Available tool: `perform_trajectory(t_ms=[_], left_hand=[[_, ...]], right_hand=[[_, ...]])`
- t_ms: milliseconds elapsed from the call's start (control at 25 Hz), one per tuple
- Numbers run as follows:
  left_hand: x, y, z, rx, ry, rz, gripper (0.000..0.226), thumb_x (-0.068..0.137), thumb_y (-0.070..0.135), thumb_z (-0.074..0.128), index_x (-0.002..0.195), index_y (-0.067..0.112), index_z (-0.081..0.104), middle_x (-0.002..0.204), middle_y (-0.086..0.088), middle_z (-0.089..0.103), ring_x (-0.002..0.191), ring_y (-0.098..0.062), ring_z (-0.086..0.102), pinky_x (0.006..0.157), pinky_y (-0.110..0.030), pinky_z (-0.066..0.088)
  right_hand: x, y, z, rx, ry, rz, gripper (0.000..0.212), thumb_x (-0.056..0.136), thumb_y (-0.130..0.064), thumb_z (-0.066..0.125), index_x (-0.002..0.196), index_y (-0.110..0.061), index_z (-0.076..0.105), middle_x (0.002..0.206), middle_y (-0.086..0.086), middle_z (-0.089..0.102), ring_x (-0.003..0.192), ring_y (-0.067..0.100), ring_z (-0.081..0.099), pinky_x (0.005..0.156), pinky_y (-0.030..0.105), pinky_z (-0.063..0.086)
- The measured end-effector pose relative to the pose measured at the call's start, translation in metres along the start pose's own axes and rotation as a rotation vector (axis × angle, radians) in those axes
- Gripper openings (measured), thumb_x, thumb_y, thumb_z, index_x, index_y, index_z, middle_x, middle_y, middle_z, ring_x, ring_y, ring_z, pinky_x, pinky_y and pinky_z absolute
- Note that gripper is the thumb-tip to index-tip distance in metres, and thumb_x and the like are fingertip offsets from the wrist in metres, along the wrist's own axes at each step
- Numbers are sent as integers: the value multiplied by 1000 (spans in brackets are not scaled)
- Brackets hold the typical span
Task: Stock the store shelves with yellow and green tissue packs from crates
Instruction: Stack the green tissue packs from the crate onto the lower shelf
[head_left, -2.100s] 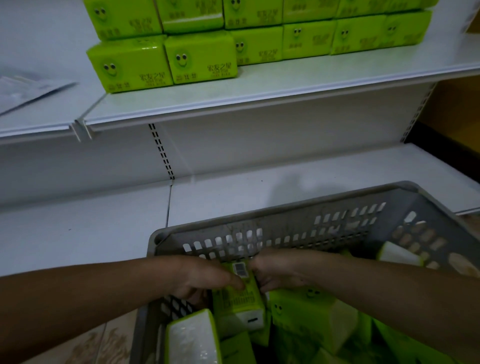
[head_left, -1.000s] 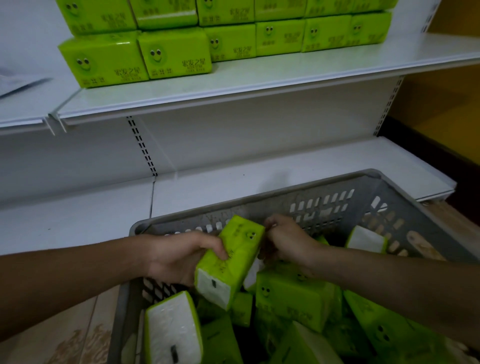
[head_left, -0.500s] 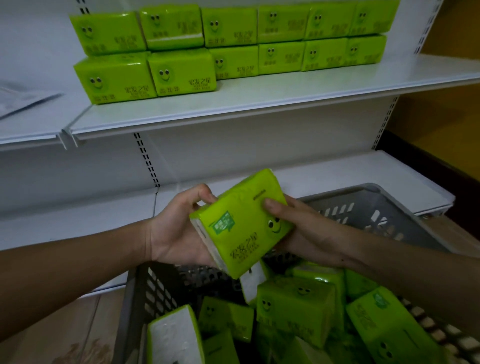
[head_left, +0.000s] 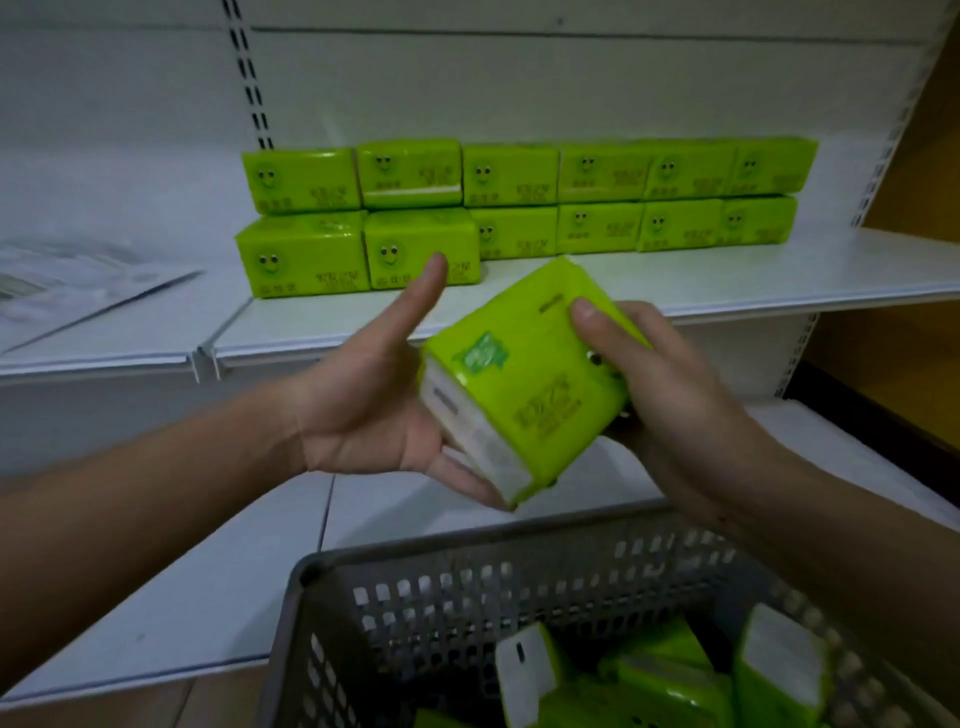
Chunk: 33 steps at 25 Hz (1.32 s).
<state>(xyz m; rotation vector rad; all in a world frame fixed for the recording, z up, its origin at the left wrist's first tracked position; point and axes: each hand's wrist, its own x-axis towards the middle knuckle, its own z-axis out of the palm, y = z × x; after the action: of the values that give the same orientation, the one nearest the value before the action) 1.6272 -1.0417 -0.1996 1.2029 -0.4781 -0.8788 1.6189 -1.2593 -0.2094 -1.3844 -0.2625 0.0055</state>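
you've got one green tissue pack (head_left: 524, 384) up in the air between both hands, above the far rim of the grey crate (head_left: 467, 582) and in front of the upper shelf (head_left: 675, 283). it's tilted, with the white end face turned down and to the left and the printed green face looking up at you

your left hand (head_left: 374, 400) is palm up and loose, thumb sticking straight up, fingers flat under the lower left end of the pack, so it's propping the pack more than grasping it. your right hand (head_left: 654, 374) is the one really holding on: thumb pressed on the top face, the other fingers wrapped round the right side and underneath

on the upper shelf there's a row of stocked packs (head_left: 519, 208), all green with smiley faces, stacked two high against the back panel. the two at the lower left sit further forward than the rest, and your left thumb lines up with the front of one of them from this angle, can't tell if it's actually close

down in the crate there are more packs (head_left: 670, 675), lying every which way, some showing their white ends. the crate sits in front of the lower shelf (head_left: 208, 597)

off to the left on the next shelf section lies a flat plastic sleeve or leaflet (head_left: 78, 291), too blurry to read
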Motion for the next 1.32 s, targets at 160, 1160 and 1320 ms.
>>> perform_trajectory(t_ms=[160,1160,1320], left_hand=[[-12,43,3,294,321,357,118,47,44,93,146,40,29,148,-10,44,116,-31,62,86,-50,55],[-66,95,-137,644,1242,632,83,91,14,65,151,39,14,132,2,52,108,-13,60,76,-31,51],[-64,98,-114,841,1525,725,76,89,29,63,150,28,19,143,-3,43,129,-17,44,105,-39,41]], right_hand=[[32,-29,20,183,144,-46,19,99,-30,50,117,-25,52,98,-4,63,79,10,65,64,39,60],[182,-10,189,-949,52,-568,39,98,-24,44,135,-34,48,108,9,67,114,35,50,94,45,45],[178,-20,180,-851,104,-639,43,97,-23,44,139,-26,45,121,13,61,114,35,53,97,44,44]])
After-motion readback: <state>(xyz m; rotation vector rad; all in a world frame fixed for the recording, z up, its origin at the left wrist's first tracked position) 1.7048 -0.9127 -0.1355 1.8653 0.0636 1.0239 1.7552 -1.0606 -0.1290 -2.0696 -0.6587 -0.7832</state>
